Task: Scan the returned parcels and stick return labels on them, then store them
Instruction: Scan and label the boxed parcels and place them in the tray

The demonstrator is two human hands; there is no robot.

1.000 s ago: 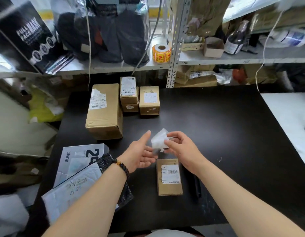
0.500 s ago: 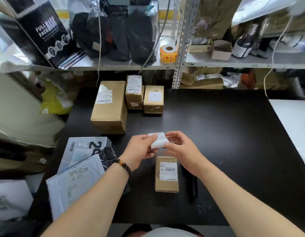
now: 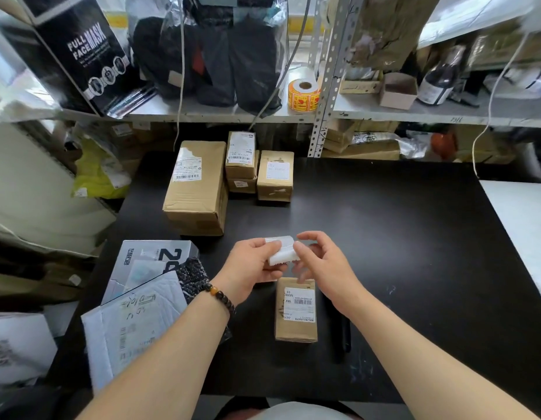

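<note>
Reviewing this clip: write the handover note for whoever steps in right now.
Left hand: pinches the small white paper label by its left side.
Right hand: pinches the label's right edge, seemingly peeling it.
Small brown cardboard parcel: flat on the black table below the hands, a printed label already on top.
Other brown cardboard boxes stand at the table's back.
Done: label in hand. Scan: cannot tell. Left: stick it on the parcel, store it.

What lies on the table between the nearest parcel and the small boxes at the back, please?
In the head view, that stretch of black table looks bare; above it the left hand and right hand hold a white label.
</note>
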